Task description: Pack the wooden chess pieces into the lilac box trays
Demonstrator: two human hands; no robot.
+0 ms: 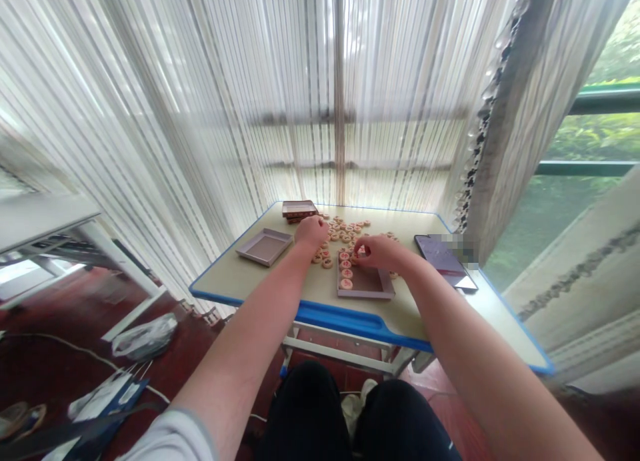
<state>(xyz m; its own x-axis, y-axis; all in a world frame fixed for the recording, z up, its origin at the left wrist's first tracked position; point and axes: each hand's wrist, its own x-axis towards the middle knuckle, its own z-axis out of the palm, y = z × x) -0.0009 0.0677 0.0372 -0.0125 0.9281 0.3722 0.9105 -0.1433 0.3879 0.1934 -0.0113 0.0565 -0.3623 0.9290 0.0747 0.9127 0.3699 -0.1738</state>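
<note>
My right hand (pixel 381 250) reaches over the open box (pixel 371 295), thumb and forefinger curled together on a round wooden Chinese chess piece at the box's far side. A column of pieces with red characters (pixel 346 274) lies flat along the box's left wall. My left hand (pixel 311 231) is closed above the left edge of a loose heap of chess pieces (pixel 345 231). What its fingers hold, if anything, is hidden. A few pieces (pixel 327 263) lie just right of the left wrist, between hand and box.
A shallow tray-like lid (pixel 265 246) lies at the left, and stacked boxes (pixel 299 209) stand at the back left. A dark tablet or phone (pixel 443 255) rests at the right. The table (pixel 225 274) has a blue rim; sheer curtains (pixel 320 114) hang behind it.
</note>
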